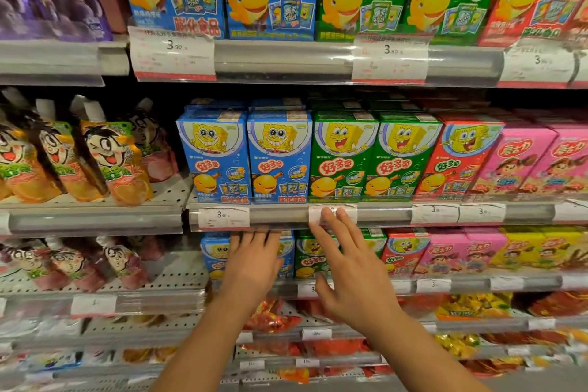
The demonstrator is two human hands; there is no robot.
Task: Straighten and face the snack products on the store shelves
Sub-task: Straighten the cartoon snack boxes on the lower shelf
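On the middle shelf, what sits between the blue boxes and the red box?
Two green boxes, side by side, fill the stretch between the blue boxes and the red box, in the head view.

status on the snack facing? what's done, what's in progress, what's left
Done, apparently: the middle shelf's blue boxes and green boxes stand upright, fronts out, flush at the edge.

In hand: the left hand reaches onto the shelf below at the lower blue boxes; the right hand hovers open beside it, holding nothing.

Left: likely the tilted orange pouches at left and the blurred lower bag shelves.
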